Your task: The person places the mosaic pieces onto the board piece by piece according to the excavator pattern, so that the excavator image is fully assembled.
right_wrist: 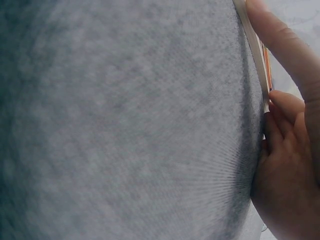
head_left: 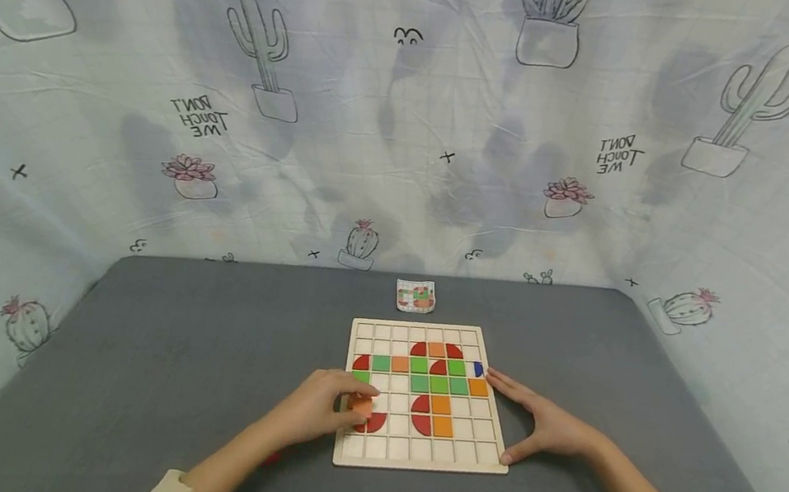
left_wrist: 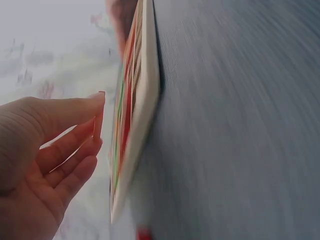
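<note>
An orange square tile (head_left: pixel 362 406) is pinched between the thumb and fingers of my left hand (head_left: pixel 315 407), over the lower left of a wooden grid board (head_left: pixel 420 451). In the left wrist view the tile (left_wrist: pixel 98 122) appears edge-on, apart from the board. Red quarter-round pieces (head_left: pixel 376 422) and green and orange squares (head_left: pixel 442 426) fill some of the board's cells. A small blue piece (head_left: pixel 478 369) lies near its right edge. My right hand (head_left: pixel 554 427) touches that right edge, with thumb and fingers spread along the frame. My left fingers cover a few cells.
Behind the board lies a small card (head_left: pixel 415 296) with a coloured grid pattern. A red piece (head_left: pixel 273 458) shows partly beneath my left wrist on the grey tabletop (head_left: pixel 217 339). A printed cloth (head_left: pixel 412 115) hangs around the table's back and sides.
</note>
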The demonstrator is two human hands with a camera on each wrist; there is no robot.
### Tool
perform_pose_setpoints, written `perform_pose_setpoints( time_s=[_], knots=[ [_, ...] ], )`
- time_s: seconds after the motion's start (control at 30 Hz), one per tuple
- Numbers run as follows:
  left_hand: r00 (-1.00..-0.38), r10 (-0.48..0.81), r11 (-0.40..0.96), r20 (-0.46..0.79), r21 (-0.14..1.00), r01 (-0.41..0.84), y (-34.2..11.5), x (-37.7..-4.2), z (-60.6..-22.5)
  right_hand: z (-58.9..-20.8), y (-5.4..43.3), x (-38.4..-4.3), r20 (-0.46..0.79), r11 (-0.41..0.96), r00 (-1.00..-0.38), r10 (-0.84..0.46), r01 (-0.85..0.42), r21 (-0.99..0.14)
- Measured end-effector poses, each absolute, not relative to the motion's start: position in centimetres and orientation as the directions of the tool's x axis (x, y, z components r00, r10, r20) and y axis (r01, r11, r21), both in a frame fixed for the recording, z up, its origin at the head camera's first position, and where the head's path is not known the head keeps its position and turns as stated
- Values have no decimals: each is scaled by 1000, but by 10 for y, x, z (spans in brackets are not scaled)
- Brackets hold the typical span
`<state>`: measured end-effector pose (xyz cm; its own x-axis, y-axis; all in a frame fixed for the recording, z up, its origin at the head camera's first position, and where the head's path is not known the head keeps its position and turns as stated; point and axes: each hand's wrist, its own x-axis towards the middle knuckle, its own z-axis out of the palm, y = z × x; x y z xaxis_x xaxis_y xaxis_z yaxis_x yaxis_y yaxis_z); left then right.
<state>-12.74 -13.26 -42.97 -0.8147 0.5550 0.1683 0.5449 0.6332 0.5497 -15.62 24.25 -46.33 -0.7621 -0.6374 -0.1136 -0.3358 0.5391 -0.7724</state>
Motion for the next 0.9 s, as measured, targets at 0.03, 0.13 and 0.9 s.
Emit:
perform_pose_setpoints(
  time_s=[0.03, 0.13, 0.9],
  knots=[
    [-802, 574, 614, 164, 562, 554, -126, -128, -430, -464, 243, -156, -115, 542, -762, -637, -337, -770],
    [-765, 625, 568, 152, 584, 580, -104, -128, -429, -464, 243, -156, -115, 547, -763, -636, -341, -765],
    [-730, 675, 602, 112, 488, 632, -8, -135, -439, -464, 244, -158, -98, 541, -758, -645, -362, -759]
  ],
)
